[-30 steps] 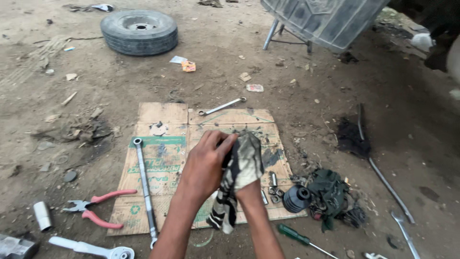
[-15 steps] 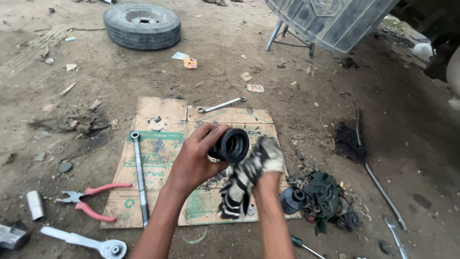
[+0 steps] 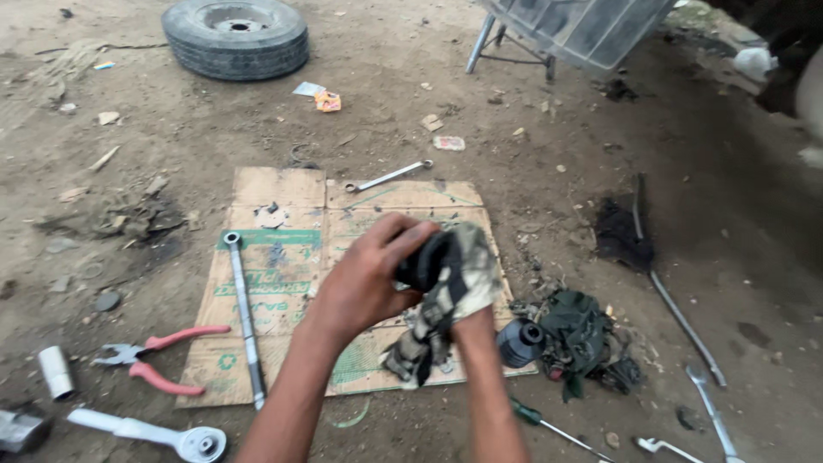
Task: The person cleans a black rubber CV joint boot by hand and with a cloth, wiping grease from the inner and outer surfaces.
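In the middle of the frame, the left hand grips a round black rubber part. The right hand, wrapped in a dirty patterned rag, holds it too, above flat brown cardboard on dirt ground.

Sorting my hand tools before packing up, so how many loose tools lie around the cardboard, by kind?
Wrenches and spanners: 4 — on the cardboard's top edge, long socket wrench, two at lower right
Pliers, red-handled: 1
Screwdriver, green-handled: 1
Ratchet handle, pale: 1
Loose socket: 1
Total: 8
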